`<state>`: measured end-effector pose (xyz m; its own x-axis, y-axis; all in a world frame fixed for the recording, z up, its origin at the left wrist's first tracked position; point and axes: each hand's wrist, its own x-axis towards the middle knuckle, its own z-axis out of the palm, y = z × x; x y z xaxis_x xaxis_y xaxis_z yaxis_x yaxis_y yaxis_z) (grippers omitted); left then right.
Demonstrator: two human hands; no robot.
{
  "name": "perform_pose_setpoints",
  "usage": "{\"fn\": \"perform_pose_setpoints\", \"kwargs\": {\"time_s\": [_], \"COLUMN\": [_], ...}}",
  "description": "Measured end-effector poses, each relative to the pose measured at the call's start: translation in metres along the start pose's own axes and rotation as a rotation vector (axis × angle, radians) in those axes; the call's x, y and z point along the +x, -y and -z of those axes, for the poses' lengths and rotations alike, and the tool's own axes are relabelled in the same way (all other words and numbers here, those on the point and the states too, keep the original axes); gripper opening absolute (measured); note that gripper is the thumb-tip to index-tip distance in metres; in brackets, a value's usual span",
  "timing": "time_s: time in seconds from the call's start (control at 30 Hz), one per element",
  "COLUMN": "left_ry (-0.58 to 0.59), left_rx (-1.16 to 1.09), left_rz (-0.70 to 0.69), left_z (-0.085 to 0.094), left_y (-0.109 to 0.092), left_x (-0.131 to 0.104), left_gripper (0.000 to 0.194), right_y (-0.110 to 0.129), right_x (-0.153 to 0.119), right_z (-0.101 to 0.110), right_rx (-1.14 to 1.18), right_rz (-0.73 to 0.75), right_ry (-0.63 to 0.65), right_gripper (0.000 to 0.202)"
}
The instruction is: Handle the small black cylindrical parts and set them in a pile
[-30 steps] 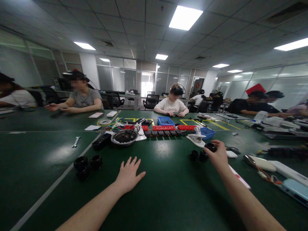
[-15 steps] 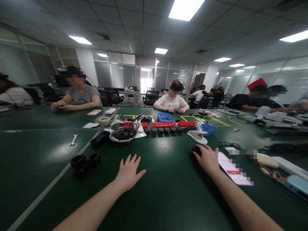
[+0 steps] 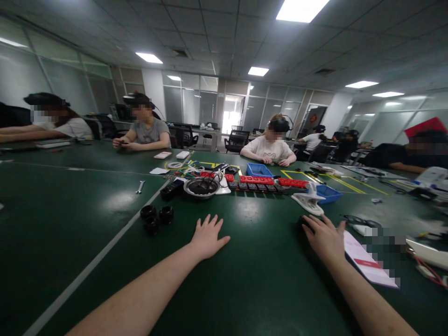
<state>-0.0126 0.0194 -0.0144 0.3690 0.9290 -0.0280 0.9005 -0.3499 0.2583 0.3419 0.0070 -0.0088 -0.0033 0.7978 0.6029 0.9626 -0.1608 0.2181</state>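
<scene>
My left hand (image 3: pixel 207 237) lies flat on the green table (image 3: pixel 259 275), fingers spread, holding nothing. My right hand (image 3: pixel 324 235) rests palm down over small black round parts (image 3: pixel 304 221), of which only an edge shows under the fingers; whether it grips them I cannot tell. To the left sits a cluster of three black round parts (image 3: pixel 156 217). A white clamp-like tool (image 3: pixel 307 201) lies just beyond my right hand. A white and red paper slip (image 3: pixel 364 259) lies to its right.
A metal bowl (image 3: pixel 200 186) with cables, red and black power strips (image 3: pixel 266 183), two blue bins (image 3: pixel 258 170) and a wrench (image 3: pixel 140 186) sit farther back. Several people sit around the table's far sides. Devices and cables lie at the right (image 3: pixel 429 252).
My right hand drew back from reaching a black part and settled palm down over the parts. The view swung left, so everything shifted right. My left hand stayed flat.
</scene>
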Motion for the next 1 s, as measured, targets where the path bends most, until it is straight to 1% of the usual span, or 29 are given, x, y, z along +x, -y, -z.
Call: {"fn": "perform_pose_setpoints", "kwargs": {"time_s": [0.1, 0.23, 0.4, 0.53, 0.6, 0.77, 1.0], "left_ry": [0.002, 0.003, 0.01, 0.017, 0.02, 0.026, 0.022], "left_rx": [-0.005, -0.001, 0.009, 0.016, 0.018, 0.021, 0.027], "left_rz": [-0.012, -0.018, -0.017, -0.014, -0.012, -0.004, -0.007], "left_z": [0.0, 0.002, 0.004, 0.003, 0.003, 0.003, 0.003], "left_y": [0.001, 0.0, -0.001, -0.002, -0.001, -0.001, -0.002], "left_x": [0.0, 0.0, -0.001, -0.001, 0.0, 0.001, 0.001], "left_gripper": [0.071, 0.07, 0.07, 0.071, 0.071, 0.07, 0.07], "right_y": [-0.002, 0.003, 0.006, -0.001, -0.005, -0.011, -0.012], "right_x": [-0.003, -0.004, 0.003, 0.008, 0.009, 0.008, 0.004], "right_z": [-0.002, -0.002, -0.007, -0.014, -0.017, -0.019, -0.018], "right_rx": [0.008, 0.011, 0.033, 0.047, 0.061, 0.116, 0.166], "right_rz": [0.002, 0.001, -0.118, -0.088, -0.094, -0.12, -0.087], "right_ry": [-0.019, -0.007, -0.02, 0.011, 0.0, -0.043, -0.047], "right_gripper": [0.031, 0.032, 0.05, 0.041, 0.039, 0.042, 0.043]}}
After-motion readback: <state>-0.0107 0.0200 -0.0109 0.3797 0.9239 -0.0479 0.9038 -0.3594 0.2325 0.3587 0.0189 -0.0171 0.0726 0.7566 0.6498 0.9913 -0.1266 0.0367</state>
